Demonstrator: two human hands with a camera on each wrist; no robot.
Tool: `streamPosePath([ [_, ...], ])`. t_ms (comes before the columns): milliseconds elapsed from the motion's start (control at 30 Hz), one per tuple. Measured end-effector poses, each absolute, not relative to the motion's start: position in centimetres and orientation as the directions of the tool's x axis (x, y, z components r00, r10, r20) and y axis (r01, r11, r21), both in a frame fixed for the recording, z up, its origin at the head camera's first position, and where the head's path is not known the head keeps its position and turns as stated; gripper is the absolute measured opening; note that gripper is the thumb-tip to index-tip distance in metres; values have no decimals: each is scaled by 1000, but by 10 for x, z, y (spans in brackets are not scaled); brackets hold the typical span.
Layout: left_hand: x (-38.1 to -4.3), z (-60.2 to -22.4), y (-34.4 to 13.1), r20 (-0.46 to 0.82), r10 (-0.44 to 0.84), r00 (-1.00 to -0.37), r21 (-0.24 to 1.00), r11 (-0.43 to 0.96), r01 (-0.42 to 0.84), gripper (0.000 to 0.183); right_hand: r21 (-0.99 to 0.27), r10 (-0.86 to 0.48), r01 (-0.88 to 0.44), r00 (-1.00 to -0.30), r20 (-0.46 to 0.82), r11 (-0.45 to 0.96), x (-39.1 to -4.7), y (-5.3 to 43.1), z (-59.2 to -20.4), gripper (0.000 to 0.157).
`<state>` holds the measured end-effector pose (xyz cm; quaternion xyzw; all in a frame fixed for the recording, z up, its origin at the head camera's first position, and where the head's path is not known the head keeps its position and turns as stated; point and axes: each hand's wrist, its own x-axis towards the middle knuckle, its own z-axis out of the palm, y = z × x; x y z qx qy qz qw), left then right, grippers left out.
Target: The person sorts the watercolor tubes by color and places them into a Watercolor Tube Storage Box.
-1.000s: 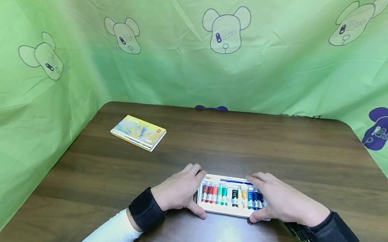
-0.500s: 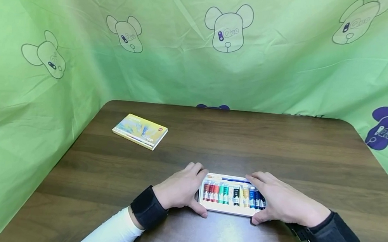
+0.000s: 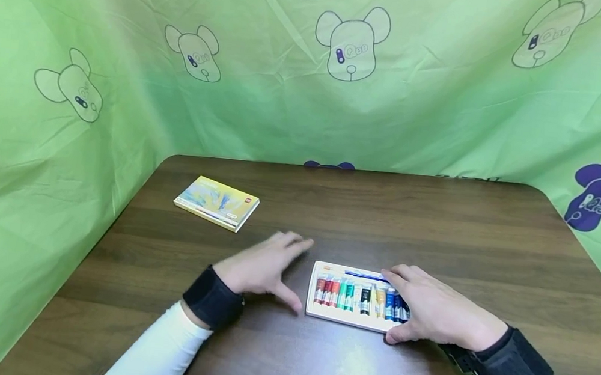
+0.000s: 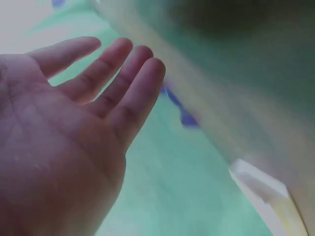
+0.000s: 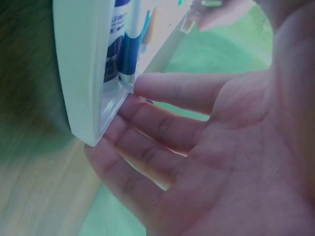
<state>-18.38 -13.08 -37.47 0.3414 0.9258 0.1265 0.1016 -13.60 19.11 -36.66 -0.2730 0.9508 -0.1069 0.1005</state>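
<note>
A white tray [image 3: 344, 319] of paint tubes lies on the table in the head view. Its row of small tubes [image 3: 350, 296] runs from red through green, black and yellow to blue. A thin blue brush [image 3: 364, 276] lies along the far side. At the tray's right end my right hand [image 3: 432, 309] grips it, thumb at the near edge and fingers at the far edge. The right wrist view shows those fingers [image 5: 157, 128] against the tray's end. Just left of the tray, apart from it, is my left hand [image 3: 266, 265], fingers extended and holding nothing.
A flat yellow box [image 3: 216, 203] with a painted picture lies at the back left of the brown wooden table [image 3: 363, 217]. A green cloth [image 3: 254, 104] printed with bear heads hangs behind and along the sides.
My left hand has let go of the tray's left end and moved left, away from it. The tray now sits slightly turned. My right hand keeps its grip with little movement.
</note>
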Motion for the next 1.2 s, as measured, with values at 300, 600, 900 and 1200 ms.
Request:
streamPosePath([
  [300,-249,-344,-201,-179,539,-823,236,836,496,111,-228,-515,-481,-849,-123,847,-137,187,-366,111],
  [600,-294,-358,-231,-255,566,-784,112,823,557,114,-254,-488,-440,-856,-171,861,-131,193,-369,113],
  [900,-309,-358,-255,-332,600,-727,149,795,588,110,-254,-496,-447,-850,-178,858,-133,187,-371,115],
  [1200,-318,-358,-279,-357,497,-791,128,864,486,110,-258,-503,-456,-848,-166,852,-138,185,-370,115],
])
